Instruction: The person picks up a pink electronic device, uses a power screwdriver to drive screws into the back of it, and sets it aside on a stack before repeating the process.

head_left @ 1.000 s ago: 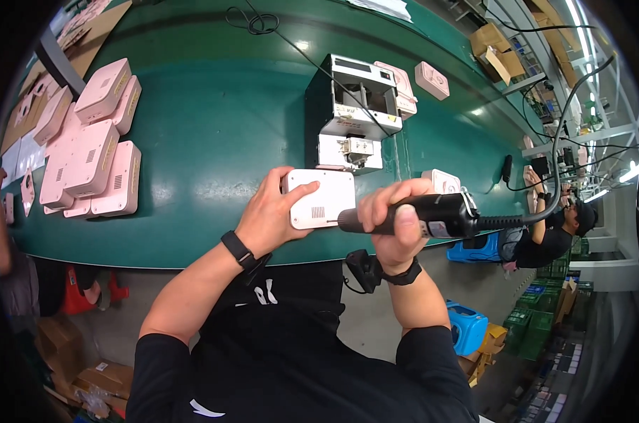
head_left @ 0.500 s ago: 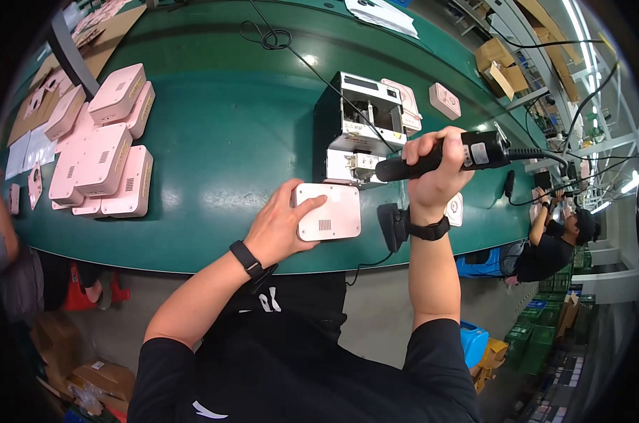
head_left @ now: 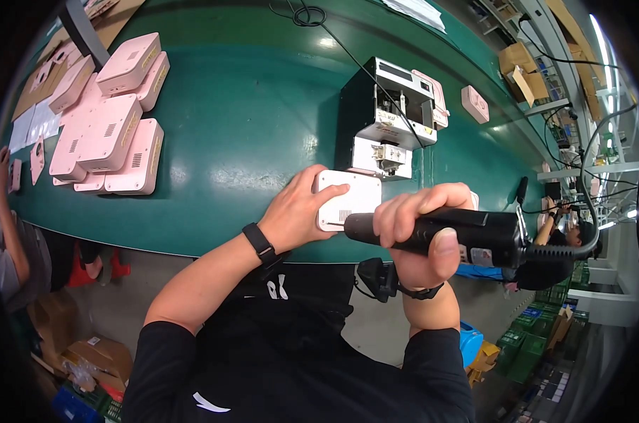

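Observation:
My left hand (head_left: 296, 213) holds a pale pink plastic case (head_left: 362, 190) down on the green table (head_left: 249, 127), thumb across its top and fingers round its left side. A small slotted vent shows on the case. My right hand (head_left: 425, 236) is wrapped round a black corded electric screwdriver (head_left: 485, 233), held almost level in this view. Its thin bit points at the case's lower left corner, close to my left hand; whether it touches a screw cannot be made out. Just beyond the case stands a black and white screw feeder (head_left: 390, 109).
Several pink cases (head_left: 111, 134) are stacked at the left. Another pink case (head_left: 475, 103) lies at the right beyond the feeder. A looped black cable (head_left: 348, 48) crosses over the feeder. Co-workers sit at both sides, one arm (head_left: 5, 211) showing at far left.
My right hand has brought the screwdriver from the feeder's front down and left over the pink case. My left hand still holds the case. The whole view has shifted slightly.

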